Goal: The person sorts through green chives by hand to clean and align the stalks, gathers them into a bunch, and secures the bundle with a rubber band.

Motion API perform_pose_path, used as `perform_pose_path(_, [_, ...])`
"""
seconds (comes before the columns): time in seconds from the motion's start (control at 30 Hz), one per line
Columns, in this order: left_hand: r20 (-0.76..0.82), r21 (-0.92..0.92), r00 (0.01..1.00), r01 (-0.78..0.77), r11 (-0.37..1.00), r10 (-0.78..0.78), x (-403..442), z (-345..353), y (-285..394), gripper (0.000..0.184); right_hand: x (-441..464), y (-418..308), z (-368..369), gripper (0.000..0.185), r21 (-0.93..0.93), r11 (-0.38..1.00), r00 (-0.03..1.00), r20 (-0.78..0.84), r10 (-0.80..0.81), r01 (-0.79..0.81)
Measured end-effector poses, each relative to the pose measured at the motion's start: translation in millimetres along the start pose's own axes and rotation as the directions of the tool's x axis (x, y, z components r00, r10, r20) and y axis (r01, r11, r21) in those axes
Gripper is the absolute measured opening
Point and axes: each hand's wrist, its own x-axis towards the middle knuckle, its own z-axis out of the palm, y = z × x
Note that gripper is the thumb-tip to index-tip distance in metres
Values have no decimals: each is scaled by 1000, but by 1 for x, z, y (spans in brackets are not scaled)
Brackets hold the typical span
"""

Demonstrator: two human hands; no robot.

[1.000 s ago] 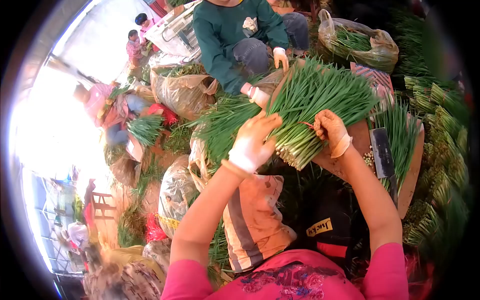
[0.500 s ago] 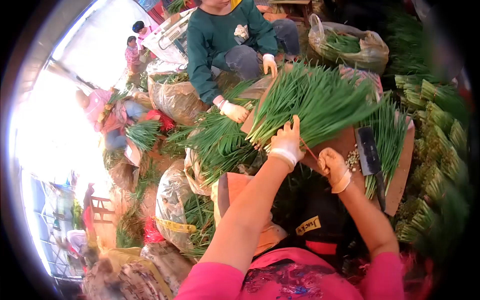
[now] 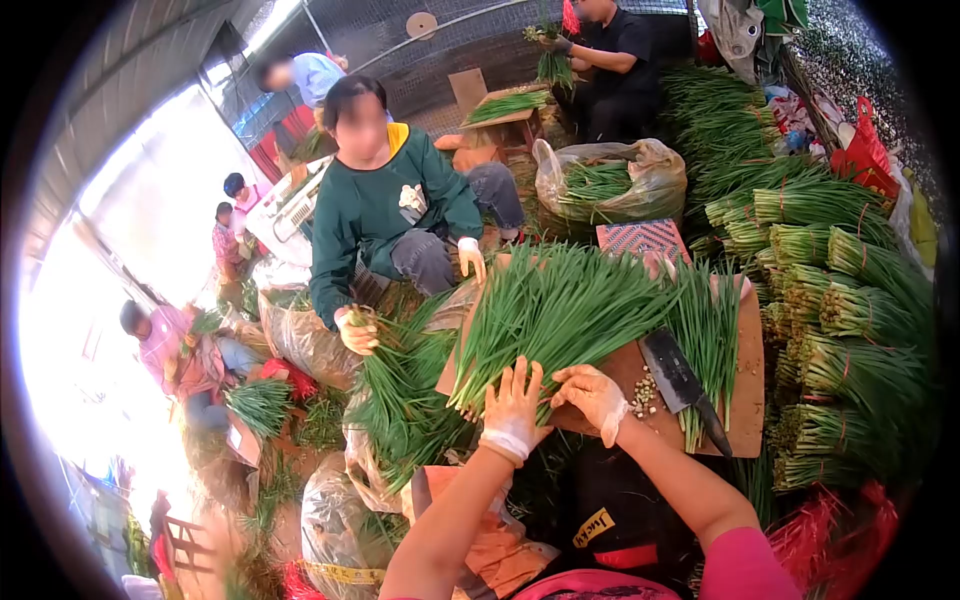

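A bundle of garlic chives (image 3: pixel 565 310) lies across a brown board (image 3: pixel 745 400), its pale stem ends toward me. My left hand (image 3: pixel 513 408), in a thin whitish glove, rests against those stems with its fingers stretched up and slightly apart. Just to the right, my right hand (image 3: pixel 597 398) touches the bundle's near side with bent fingers; whatever they pinch is hidden. Beside it, a cleaver (image 3: pixel 675 375) with a dark blade lies on more chives (image 3: pixel 705 320). Small pale cut bits (image 3: pixel 645 394) are scattered left of the blade.
Opposite sits a co-worker in a green top (image 3: pixel 385 215), one gloved hand (image 3: pixel 357 330) on loose chives (image 3: pixel 405 400). Tied bundles (image 3: pixel 850 310) are stacked at right. A plastic bag of chives (image 3: pixel 610 185) stands behind the board. Other people work farther back.
The view has tilted up. My right hand has moved in against the bundle; the red band stretched from it before no longer shows. The co-worker's hand has lifted some loose chives.
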Motion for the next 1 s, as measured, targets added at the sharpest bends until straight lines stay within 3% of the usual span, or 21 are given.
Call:
perform_pose_path(0.03, [10,36,1000,-9,999,9,-4,0,-2,117,7,-2,11,8,318,914,963,-19,270,-251])
perform_pose_path(0.07, [41,-13,998,41,999,-40,-5,-5,-6,115,14,-5,23,8,598,671,857,53,512,-438])
perform_pose_path(0.1, [73,-63,993,93,994,-89,-6,-10,-11,114,21,-5,32,9,786,314,704,205,680,-533])
perform_pose_path(0.13, [107,-114,985,147,983,-135,-6,-13,-17,112,30,6,42,18,840,278,718,174,674,-465])
perform_pose_path(0.23, [131,-594,983,179,785,-125,-1,10,-70,103,69,-46,38,17,756,446,807,178,563,-478])
perform_pose_path(0.3, [91,-717,996,51,695,20,2,26,-95,96,85,-57,31,14,762,503,864,143,484,-408])
perform_pose_path(0.33, [76,-694,992,-19,720,100,4,36,-102,93,92,-47,31,14,734,511,845,160,510,-447])
perform_pose_path(0.37, [179,-731,980,192,655,-87,-12,7,-94,94,95,-34,36,15,707,508,821,184,540,-492])
perform_pose_path(0.43, [473,-547,879,342,764,-55,-5,38,-97,106,94,-3,49,21,674,366,686,290,667,-641])
perform_pose_path(0.53, [265,-335,962,161,928,-71,15,-4,-84,111,93,27,44,26,740,313,713,309,629,-596])
perform_pose_path(0.6, [161,-178,985,91,980,-62,25,-25,-73,112,92,18,45,24,759,265,671,287,684,-595])
perform_pose_path(0.73, [500,-185,859,229,956,-109,55,-43,-38,125,87,18,55,22,829,145,703,350,619,-540])
perform_pose_path(0.77, [383,-218,918,201,955,-106,57,-7,-35,124,93,12,68,22,882,57,619,281,733,-467])
perform_pose_path(0.83, [337,-245,932,223,943,-133,60,15,-23,118,91,2,63,24,853,-43,544,369,753,-520])
perform_pose_path(0.97, [268,-272,950,236,933,-162,55,58,-25,109,59,-38,52,26,757,243,655,304,691,-607])
perform_pose_path(1.0, [268,-259,948,240,936,-169,52,54,-25,108,51,-46,47,25,756,245,669,320,671,-607])
